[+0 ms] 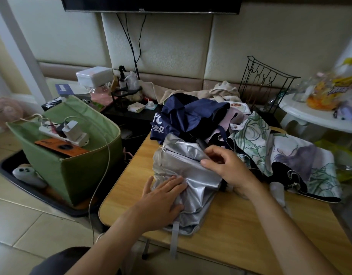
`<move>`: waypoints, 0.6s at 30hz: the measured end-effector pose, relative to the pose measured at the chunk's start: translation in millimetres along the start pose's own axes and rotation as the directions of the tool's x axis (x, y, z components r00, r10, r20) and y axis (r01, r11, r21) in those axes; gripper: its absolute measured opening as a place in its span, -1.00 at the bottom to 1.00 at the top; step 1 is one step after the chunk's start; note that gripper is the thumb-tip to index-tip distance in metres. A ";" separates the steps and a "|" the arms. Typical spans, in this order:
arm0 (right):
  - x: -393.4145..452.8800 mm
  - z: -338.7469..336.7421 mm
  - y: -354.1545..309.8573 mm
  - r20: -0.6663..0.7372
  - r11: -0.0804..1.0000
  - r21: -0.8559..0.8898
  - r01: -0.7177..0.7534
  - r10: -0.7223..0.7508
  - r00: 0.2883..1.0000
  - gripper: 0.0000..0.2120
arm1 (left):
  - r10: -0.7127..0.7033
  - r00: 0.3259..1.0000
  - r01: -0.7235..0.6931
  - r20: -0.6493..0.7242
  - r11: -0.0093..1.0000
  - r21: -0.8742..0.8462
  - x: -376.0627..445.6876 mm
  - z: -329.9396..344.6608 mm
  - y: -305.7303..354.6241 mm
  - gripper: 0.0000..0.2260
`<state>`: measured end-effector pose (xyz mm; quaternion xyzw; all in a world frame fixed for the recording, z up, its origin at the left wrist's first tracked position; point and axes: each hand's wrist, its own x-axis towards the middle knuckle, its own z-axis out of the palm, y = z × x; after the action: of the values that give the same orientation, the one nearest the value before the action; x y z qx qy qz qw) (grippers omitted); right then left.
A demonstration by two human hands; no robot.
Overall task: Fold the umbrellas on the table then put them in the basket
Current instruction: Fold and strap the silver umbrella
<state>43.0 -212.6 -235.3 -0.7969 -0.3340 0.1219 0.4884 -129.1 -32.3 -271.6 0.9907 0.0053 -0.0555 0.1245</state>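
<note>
Pressing flat on the silver umbrella (183,173), the left hand (161,197) lies with straight fingers on the crumpled cloth near the lower centre of the frame, its grip released. The right hand (226,165) pinches a fold of the same silver cloth between thumb and curled fingers, just right of centre. This umbrella lies on the wooden bench (240,231), its strap (174,241) hanging over the near edge. Behind it, toward the upper centre, lies a navy umbrella (191,114), and a floral umbrella (286,153) spreads to the right. A green basket (82,171) stands on the floor at the left, holding a power strip (62,134).
</note>
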 end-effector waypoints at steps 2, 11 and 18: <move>-1.6 -0.2 -8.0 0.010 0.994 0.099 0.053 -0.055 0.998 -0.88 | -0.003 1.000 0.003 -0.001 1.000 0.007 0.1 -0.6 0.5 -0.44; -8.3 3.6 -24.5 -0.054 0.987 0.148 -0.068 0.076 0.996 -0.82 | -0.006 1.000 0.006 -0.008 1.000 -0.011 -0.7 -0.8 2.2 -0.45; -13.6 21.0 -17.7 -0.067 0.976 -0.189 0.109 -0.123 0.990 -0.75 | 0.004 0.997 -0.004 -0.074 1.000 -0.001 1.5 0.4 -0.3 -0.47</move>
<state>14.6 -201.5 -232.2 -0.8222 -0.3705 0.0304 0.4310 -127.7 -32.2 -272.2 0.9920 0.0077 -0.0187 0.1249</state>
